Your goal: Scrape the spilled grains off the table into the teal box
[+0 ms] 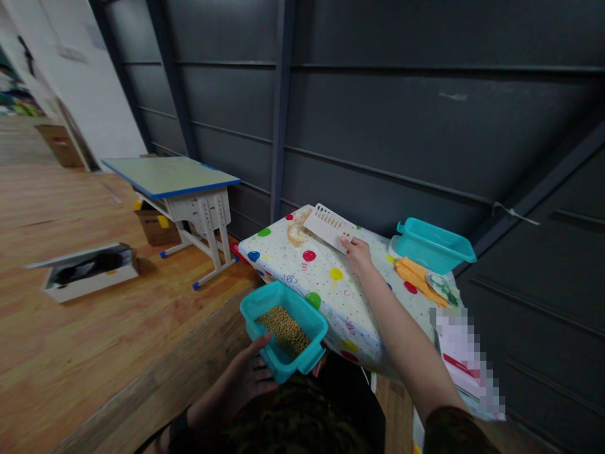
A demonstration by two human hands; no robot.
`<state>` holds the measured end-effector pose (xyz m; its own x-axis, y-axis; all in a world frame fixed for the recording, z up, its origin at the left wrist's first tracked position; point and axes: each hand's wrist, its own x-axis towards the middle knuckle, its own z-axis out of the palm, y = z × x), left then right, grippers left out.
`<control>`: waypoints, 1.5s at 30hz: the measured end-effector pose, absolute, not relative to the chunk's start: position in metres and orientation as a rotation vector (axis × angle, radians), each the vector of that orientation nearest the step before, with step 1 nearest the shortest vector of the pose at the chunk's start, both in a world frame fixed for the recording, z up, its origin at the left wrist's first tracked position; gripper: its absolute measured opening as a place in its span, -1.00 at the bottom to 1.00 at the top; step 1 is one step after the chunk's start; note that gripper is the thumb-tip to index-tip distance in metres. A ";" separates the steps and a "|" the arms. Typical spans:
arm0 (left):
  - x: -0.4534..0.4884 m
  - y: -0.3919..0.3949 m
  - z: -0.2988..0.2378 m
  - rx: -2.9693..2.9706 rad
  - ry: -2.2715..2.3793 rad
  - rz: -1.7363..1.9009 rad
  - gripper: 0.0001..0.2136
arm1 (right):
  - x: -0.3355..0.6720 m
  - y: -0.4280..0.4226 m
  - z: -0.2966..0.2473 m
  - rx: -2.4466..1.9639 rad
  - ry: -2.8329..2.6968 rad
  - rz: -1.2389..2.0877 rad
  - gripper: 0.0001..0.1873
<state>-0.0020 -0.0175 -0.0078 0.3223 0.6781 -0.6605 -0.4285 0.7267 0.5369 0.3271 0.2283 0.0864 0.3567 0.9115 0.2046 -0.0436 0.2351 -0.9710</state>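
My left hand point(251, 371) is closed on the near left side of a teal plastic container point(309, 310), with the thumb over its rim. Dried beans, tan and round like soybeans point(286, 331), cover part of its bottom. Out over the table, my right hand point(358, 254) grips the near end of a flat white board with slots point(326, 232). Just left of the board, a light-brown patch of fine material point(297, 232) lies on the spotted tablecloth point(326, 296). Whether the board touches the cloth I cannot tell.
A second teal container point(432, 246) stands at the table's right back, beside an orange cloth point(416, 277) and a patterned round item point(443, 287). Papers point(456, 347) lie at the right. A dark panelled wall point(378, 113) borders the table; a small desk point(174, 175) stands left.
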 end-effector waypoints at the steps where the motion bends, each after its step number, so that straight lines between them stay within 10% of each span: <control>1: -0.002 -0.017 -0.006 0.286 1.002 0.737 -0.45 | 0.319 0.228 0.086 -1.134 -1.015 0.825 -0.55; 13: -0.001 -0.019 0.013 0.319 1.063 0.719 -0.62 | 0.289 0.220 0.080 -1.283 -1.321 0.769 -0.46; 26: -0.005 -0.017 -0.005 0.399 0.971 0.715 -0.09 | 0.287 0.214 0.081 -1.267 -1.358 0.809 -0.41; 45: 0.003 -0.023 0.030 0.353 1.029 0.742 -0.32 | 0.292 0.206 0.086 -1.232 -1.344 0.991 -0.37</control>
<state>0.0031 -0.0231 0.0299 0.3052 0.7022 -0.6432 -0.3890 0.7084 0.5889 0.2916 0.2063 0.0861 0.0396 0.9884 0.1469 0.1521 0.1393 -0.9785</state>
